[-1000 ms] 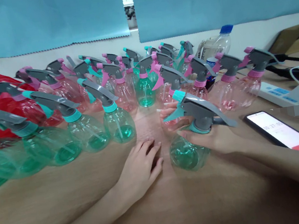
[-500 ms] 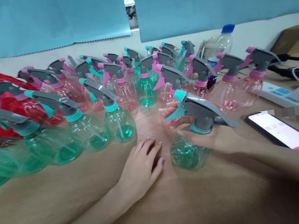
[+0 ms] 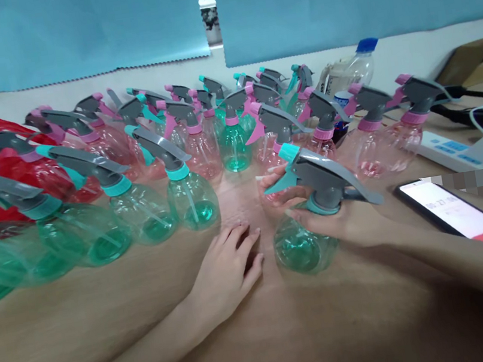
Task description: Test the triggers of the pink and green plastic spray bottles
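Observation:
My right hand (image 3: 343, 223) is wrapped round the neck of a green spray bottle (image 3: 303, 247) that stands on the wooden table (image 3: 108, 322). Its grey trigger head (image 3: 323, 178) has a teal nozzle pointing left. My left hand (image 3: 228, 271) lies flat on the table just left of that bottle, fingers stretched out and holding nothing. Another green spray bottle (image 3: 192, 197) stands a little beyond my left hand.
Several green and pink spray bottles crowd the table's back and left, with a red bag (image 3: 4, 174) behind them. A phone (image 3: 465, 217) with a lit screen lies at the right. A white power strip (image 3: 459, 151), a water bottle (image 3: 350, 71) and a black cable sit further right.

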Demonstrator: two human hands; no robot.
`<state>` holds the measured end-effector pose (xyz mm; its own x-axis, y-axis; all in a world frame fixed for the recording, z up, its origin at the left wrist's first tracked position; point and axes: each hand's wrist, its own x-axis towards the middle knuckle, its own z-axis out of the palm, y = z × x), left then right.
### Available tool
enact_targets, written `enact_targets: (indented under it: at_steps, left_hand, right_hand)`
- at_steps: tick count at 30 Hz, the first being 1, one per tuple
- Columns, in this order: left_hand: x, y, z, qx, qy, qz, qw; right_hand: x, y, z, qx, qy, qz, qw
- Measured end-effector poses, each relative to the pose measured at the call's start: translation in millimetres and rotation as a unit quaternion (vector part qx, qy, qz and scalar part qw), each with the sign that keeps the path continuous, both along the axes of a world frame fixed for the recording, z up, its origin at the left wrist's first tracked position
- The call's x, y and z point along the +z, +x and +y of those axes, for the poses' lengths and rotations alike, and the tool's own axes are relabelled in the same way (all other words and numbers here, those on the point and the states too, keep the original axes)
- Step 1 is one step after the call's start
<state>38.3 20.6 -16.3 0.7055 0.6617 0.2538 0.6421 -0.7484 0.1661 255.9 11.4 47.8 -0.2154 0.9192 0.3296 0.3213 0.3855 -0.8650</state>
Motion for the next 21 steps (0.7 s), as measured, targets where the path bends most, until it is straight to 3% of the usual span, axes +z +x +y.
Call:
enact_targets:
  at_steps: [13, 21]
  left_hand:
    - [0.4, 0, 0, 0.001, 0.002, 0.003, 1.000]
    - [0.8, 0, 0, 0.000, 0.001, 0.004, 1.000]
  right_hand:
    - [3.1, 1, -2, -0.028, 0.013, -0.064, 0.997]
    - [11.6, -3, -4, -0.024, 0.016, -0.049, 0.998]
